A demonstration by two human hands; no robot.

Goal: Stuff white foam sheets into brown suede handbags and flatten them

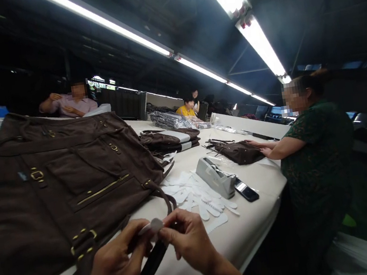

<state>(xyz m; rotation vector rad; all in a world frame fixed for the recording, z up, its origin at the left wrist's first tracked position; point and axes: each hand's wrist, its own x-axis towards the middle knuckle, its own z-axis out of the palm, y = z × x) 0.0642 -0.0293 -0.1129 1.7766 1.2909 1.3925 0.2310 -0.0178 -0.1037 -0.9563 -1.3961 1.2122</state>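
Observation:
A large dark brown bag point(95, 168) with brass buckles and a zip lies on the table at the left. In front of it, my left hand point(122, 260) is closed on a small white strip point(156, 224) with a rounded end. My right hand point(189, 241) pinches at the strip's right side, its fingertips close to those of my left hand. A dark strap point(153, 262) runs beneath both hands. White cut pieces point(195, 195) are scattered on the table beyond my right hand.
A grey tape dispenser point(215, 178) stands beside a black phone point(246, 190). Folded brown bags point(170, 139) are stacked farther back. At the right, a person in a green top point(316, 137) touches another brown bag point(240, 151). Other people are in the background.

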